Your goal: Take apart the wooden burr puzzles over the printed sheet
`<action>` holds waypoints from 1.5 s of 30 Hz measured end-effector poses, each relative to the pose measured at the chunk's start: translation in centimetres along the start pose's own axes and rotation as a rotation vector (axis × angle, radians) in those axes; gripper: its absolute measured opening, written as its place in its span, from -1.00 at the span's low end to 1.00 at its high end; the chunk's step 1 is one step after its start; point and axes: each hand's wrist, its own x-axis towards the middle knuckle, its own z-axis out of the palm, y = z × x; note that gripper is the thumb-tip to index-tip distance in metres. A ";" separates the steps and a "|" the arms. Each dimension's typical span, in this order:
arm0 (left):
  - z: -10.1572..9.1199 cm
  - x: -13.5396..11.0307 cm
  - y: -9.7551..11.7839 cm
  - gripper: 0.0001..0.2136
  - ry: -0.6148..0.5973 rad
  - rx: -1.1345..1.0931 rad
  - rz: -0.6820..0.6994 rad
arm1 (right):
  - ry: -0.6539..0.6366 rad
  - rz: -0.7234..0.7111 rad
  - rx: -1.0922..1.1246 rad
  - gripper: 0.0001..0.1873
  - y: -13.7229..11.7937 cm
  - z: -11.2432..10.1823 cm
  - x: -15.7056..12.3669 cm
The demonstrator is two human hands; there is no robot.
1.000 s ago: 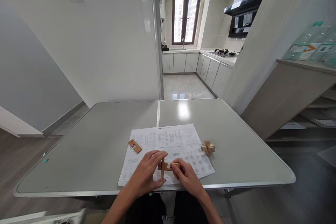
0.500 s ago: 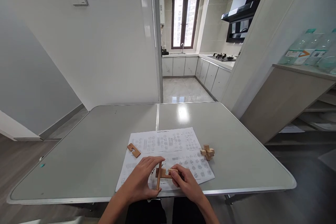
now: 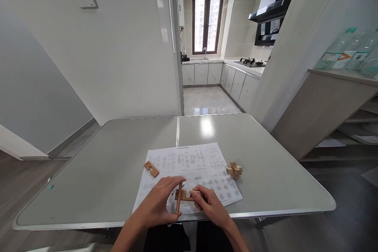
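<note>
Brown wooden slat (image 3: pixel 178 200), gripped end to end by the left hand (image 3: pixel 159 201), crossed one notched brown wooden piece (image 3: pixel 183 196) pinched by the right hand (image 3: pixel 211 203), over a white printed sheet (image 3: pixel 203 165); joint unclear. Grey-brown open shelf unit (image 3: pixel 327 104) bore clear plastic bottles (image 3: pixel 339 56) on top, white papers (image 3: pixel 329 142) inside; bottle contents unclear

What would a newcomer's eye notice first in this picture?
Likely the left hand, holding a thin wooden piece, and the right hand, gripping a notched piece, low in the middle. Then perhaps the bright window far back, and the cluster of wooden blocks by the right edge of the printed sheet.
</note>
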 end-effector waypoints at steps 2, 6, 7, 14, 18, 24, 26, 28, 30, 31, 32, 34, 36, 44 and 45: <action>0.0 0.0 0.1 -0.15 0.002 -0.001 -0.003 | -0.002 0.004 -0.001 -0.50 -0.1 0.0 0.0; 0.1 -0.1 0.3 -0.15 0.000 -0.005 -0.012 | -0.004 0.022 -0.018 -0.50 -0.2 -0.1 0.0; 0.1 -0.1 0.3 -0.14 0.003 -0.004 -0.012 | -0.002 0.025 -0.021 -0.50 -0.2 -0.1 0.0; -0.2 0.1 0.2 -0.17 0.002 -0.001 -0.005 | -0.001 -0.001 0.016 -0.54 0.0 -0.1 0.0; -0.4 0.4 0.1 -0.17 -0.005 -0.009 -0.001 | -0.002 0.008 0.030 -0.55 -0.1 -0.1 0.1; -1.1 0.5 0.2 -0.15 -0.043 -0.018 -0.008 | -0.011 0.012 0.055 -0.56 0.2 -0.1 0.2; -1.3 0.6 0.2 -0.16 -0.058 -0.017 -0.002 | -0.021 0.010 0.064 -0.56 0.2 -0.1 0.2; -1.5 0.7 0.3 -0.16 -0.064 -0.008 -0.002 | -0.020 0.009 0.074 -0.56 0.2 -0.1 0.2; -1.4 0.7 0.3 -0.18 -0.047 0.011 -0.008 | -0.002 0.011 0.086 -0.56 0.2 0.0 0.2; -1.2 0.7 0.3 -0.19 -0.032 0.022 -0.013 | 0.008 0.013 0.091 -0.56 0.2 0.0 0.2; -1.1 0.7 0.2 -0.19 -0.017 0.032 -0.018 | 0.016 0.014 0.092 -0.56 0.2 0.0 0.2; -0.8 0.5 0.1 -0.19 0.006 0.042 -0.023 | 0.019 0.013 0.085 -0.56 0.3 0.0 0.2; -0.7 0.2 -0.1 -0.17 0.004 0.037 -0.019 | 0.007 0.014 0.069 -0.56 0.5 0.0 0.2; -2.3 -2.6 -3.9 -0.26 0.124 0.122 -0.147 | 0.089 0.025 0.155 -0.55 1.2 -0.4 -0.1; -2.4 -3.1 -4.8 -0.27 0.175 0.152 -0.201 | 0.088 0.023 0.149 -0.55 1.2 -0.3 -0.1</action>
